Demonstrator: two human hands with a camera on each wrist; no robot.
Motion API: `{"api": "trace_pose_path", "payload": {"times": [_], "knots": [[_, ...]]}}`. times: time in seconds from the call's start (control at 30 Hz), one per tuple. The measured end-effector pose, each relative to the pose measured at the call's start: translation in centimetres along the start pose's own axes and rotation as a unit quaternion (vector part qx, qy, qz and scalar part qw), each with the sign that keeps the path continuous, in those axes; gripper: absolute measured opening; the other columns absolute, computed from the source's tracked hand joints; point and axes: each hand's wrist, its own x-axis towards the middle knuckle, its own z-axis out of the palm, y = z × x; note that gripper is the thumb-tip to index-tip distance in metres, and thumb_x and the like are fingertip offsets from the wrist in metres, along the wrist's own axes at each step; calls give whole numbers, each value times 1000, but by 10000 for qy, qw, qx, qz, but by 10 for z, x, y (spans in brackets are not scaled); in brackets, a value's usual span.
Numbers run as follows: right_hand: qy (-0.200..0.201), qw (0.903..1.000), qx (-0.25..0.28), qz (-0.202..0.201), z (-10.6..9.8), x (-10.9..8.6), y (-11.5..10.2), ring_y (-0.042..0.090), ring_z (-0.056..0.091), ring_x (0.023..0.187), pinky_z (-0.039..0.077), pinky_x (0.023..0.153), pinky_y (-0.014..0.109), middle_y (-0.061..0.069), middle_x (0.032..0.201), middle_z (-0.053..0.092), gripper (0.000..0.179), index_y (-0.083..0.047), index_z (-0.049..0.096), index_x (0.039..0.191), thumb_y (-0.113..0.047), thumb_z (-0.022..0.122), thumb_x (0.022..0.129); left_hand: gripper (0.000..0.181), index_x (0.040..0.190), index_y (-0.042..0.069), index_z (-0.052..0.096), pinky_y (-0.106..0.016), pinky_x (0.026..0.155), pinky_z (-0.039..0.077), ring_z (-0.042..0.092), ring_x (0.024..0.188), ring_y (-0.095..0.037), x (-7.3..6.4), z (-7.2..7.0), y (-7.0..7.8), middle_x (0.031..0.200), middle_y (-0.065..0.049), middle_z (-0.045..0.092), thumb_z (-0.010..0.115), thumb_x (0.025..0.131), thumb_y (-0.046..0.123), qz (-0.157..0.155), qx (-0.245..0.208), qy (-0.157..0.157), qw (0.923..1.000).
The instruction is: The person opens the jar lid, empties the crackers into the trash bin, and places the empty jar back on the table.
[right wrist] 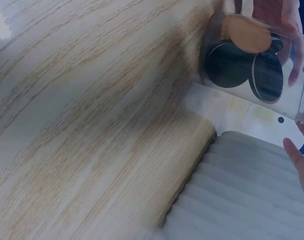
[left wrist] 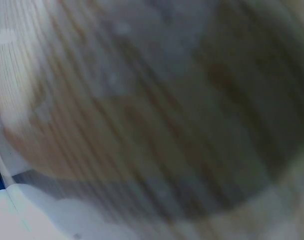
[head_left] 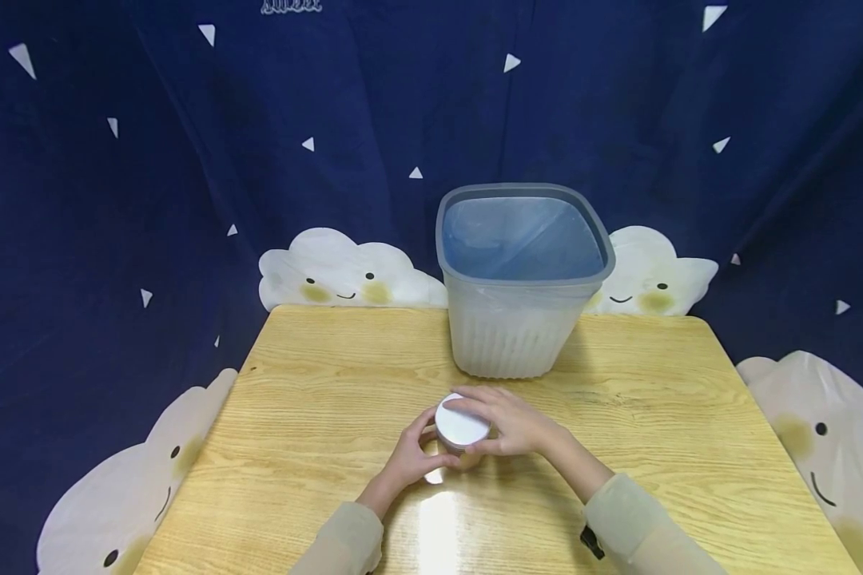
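A clear jar with a white lid (head_left: 462, 425) stands upright near the middle of the table. Curled around its left side, my left hand (head_left: 407, 458) holds the jar body. My right hand (head_left: 519, 423) grips the lid from the right, fingers across its top and thumb at its near edge. Through the clear wall of the jar (right wrist: 207, 52), the right wrist view shows round flat pads, some dark (right wrist: 226, 65) and one tan (right wrist: 249, 35). The left wrist view is a blurred close-up.
Just behind the jar stands a tall translucent bin with a grey rim (head_left: 525, 281), close to the table's far edge. The wooden table (head_left: 316, 399) is backed by a dark blue curtain (head_left: 374, 96) with white triangles and clouds.
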Motion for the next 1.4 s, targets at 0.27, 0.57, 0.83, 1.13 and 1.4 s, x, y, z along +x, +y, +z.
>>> {"api": "trace_pose_path", "payload": {"times": [0.27,0.57,0.83,1.13,1.4], "knots": [[-67,10000,39,18,0,0,-1,29,34,130,30,102,56,7,145,34,65,-21,42,137,-48,61,81,80,136,4,38,-40,97,42,43,120,-29,0,0,0,132,-13,46,80,68,11,-12,10,-17,10000],[-90,9999,47,20,0,-1,-1,30,33,130,28,103,55,7,146,32,65,-21,41,137,-49,60,81,80,135,4,38,-39,97,43,44,119,-29,-1,0,-1,132,-13,46,80,68,11,38,52,3,10000],[-4,10000,-34,23,0,-2,-4,30,34,130,31,100,57,8,147,30,71,-23,37,139,-51,61,79,80,135,3,38,-38,98,43,44,120,-29,0,0,-1,132,-14,46,80,68,10,14,-24,1,10000],[383,9976,-504,276,5,-2,-13,27,38,127,32,101,53,8,144,35,70,-22,40,138,-58,56,80,79,135,3,38,-37,98,42,43,120,-29,0,0,-1,133,-14,45,79,69,10,18,-7,-15,10000],[1135,9868,-979,616,19,-4,-22,25,43,122,37,98,49,4,139,42,68,-24,46,133,-59,58,76,78,135,4,38,-37,98,42,44,120,-30,-1,0,0,133,-14,45,79,69,10,12,-39,25,10000]]}}
